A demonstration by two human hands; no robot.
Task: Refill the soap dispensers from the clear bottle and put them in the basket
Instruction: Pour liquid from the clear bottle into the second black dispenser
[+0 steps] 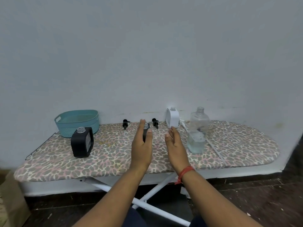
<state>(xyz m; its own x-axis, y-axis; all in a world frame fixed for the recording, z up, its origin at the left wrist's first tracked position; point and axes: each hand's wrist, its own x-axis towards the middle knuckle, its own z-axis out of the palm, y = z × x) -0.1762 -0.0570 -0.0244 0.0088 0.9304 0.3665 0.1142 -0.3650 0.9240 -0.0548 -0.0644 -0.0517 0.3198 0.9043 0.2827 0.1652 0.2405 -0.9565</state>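
Observation:
On the leopard-print ironing board (pixel 114 154) stand three uncapped soap dispensers: a black one (pixel 82 142) at the left, a second black one (pixel 146 131) mostly hidden behind my left hand (pixel 141 145), and a white one (pixel 172 117) by the wall. The clear bottle (pixel 197 131) stands uncapped at the right with pale liquid low inside. A teal basket (pixel 77 122) sits empty at the back left. My left hand and my right hand (pixel 176 145) hover over the board's middle with straight fingers, palms facing each other, holding nothing.
Two black pump heads (pixel 125 124) (pixel 155 122) lie near the wall, and a white pump with a long tube (pixel 213 145) lies behind and right of the clear bottle. The board's rounded end is at the right. White crossed legs (pixel 147 199) stand below.

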